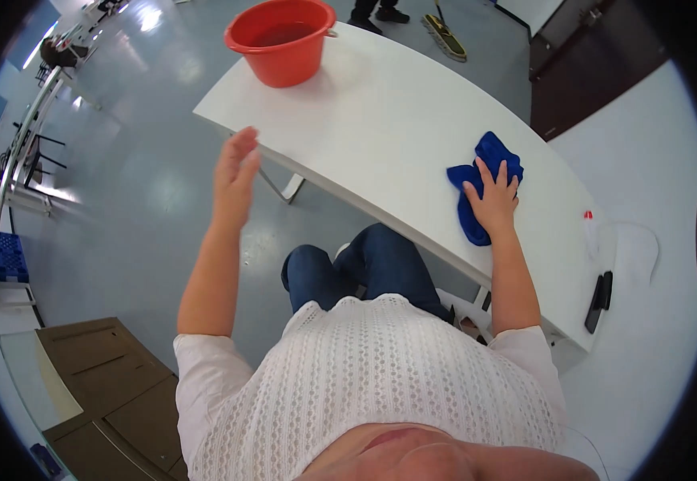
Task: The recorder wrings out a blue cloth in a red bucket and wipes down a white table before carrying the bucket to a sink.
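On the right part of the white table (364, 112) lies a crumpled blue cloth (493, 151). My right hand (494, 200) rests flat on it with the fingers spread, pressing it against the tabletop. My left hand (235, 178) is held up just off the table's near left edge, its fingers stretched out and nothing in it. Beyond it, at the table's far left end, stands a red plastic bucket (288, 60). What looks like dark liquid shows inside the bucket.
A small red-capped white item (590, 228) and black objects (599, 302) lie at the table's right end. Past the table are a broom-like mop (445, 38) and another person's shoes (392, 15). A brown cabinet (108, 369) stands at lower left.
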The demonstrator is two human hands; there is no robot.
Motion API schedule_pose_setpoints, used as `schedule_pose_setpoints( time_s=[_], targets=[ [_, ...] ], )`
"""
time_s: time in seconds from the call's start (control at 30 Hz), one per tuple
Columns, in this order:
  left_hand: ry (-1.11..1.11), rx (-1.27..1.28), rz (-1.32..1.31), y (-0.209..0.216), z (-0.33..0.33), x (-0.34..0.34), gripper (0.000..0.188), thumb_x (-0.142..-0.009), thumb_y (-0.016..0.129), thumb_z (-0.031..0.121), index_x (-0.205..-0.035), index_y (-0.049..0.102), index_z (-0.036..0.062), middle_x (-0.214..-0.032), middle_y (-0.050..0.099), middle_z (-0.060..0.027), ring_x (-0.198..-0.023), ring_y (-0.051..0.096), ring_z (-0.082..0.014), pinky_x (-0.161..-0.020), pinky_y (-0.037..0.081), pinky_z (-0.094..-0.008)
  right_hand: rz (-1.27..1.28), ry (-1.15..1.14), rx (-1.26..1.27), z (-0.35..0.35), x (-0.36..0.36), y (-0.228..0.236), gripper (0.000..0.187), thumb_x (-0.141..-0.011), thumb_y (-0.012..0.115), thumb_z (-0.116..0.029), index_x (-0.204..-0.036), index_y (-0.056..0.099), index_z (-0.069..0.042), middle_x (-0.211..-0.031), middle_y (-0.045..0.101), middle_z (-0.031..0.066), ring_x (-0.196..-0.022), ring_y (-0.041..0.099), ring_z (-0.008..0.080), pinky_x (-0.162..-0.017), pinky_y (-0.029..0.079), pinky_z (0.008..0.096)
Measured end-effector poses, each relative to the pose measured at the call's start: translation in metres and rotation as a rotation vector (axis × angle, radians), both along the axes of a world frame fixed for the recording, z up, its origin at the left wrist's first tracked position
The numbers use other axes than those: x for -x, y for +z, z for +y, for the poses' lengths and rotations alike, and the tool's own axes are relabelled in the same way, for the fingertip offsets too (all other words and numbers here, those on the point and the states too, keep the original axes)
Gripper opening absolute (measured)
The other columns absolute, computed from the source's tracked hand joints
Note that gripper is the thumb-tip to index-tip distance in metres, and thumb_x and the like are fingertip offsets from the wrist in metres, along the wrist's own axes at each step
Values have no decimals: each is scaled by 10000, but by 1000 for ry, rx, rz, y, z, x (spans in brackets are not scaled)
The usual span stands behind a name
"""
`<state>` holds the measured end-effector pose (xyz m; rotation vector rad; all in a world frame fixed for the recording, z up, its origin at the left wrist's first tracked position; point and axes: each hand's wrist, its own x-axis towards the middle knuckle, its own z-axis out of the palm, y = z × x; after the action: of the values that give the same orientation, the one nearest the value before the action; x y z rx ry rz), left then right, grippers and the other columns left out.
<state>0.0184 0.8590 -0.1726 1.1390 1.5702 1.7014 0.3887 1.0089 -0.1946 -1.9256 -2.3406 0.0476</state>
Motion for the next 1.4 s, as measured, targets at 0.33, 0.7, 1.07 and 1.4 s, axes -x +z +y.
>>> schedule_pose_setpoints(
  time_s=[0.33,0.7,1.07,1.4],
  targets=[
    [101,-61,-54,32,85,111,386,-863,494,197,-1213,423,49,-1150,498,-86,-1061,463,-168,-876,367,-290,3,97,-129,45,60,-9,355,-825,538,-291,-1174,491,-247,-1341,328,124,-1207,267,435,-928,298,537],
    [114,255,-359,49,128,120,420,-865,493,246,-1226,400,53,-1065,508,-39,-960,473,-120,-828,377,-276,243,353,-135,63,94,-3,322,-688,612,-61,-992,568,-157,-1132,474,113,-1028,399,375,-892,373,432],
    [69,521,-636,67,147,132,357,-884,458,260,-1179,427,62,-993,522,-34,-891,491,-143,-792,406,-316,1361,-172,306,59,118,64,347,-789,567,-88,-1126,488,-67,-1063,524,84,-948,503,154,-846,401,267],
    [-210,588,-665,61,156,189,371,-894,417,270,-1204,429,67,-1014,511,-53,-918,483,-160,-809,403,-318,836,-127,75,31,191,64,351,-830,554,-250,-1108,539,-37,-1084,543,122,-1011,512,204,-863,396,312]
  ],
)
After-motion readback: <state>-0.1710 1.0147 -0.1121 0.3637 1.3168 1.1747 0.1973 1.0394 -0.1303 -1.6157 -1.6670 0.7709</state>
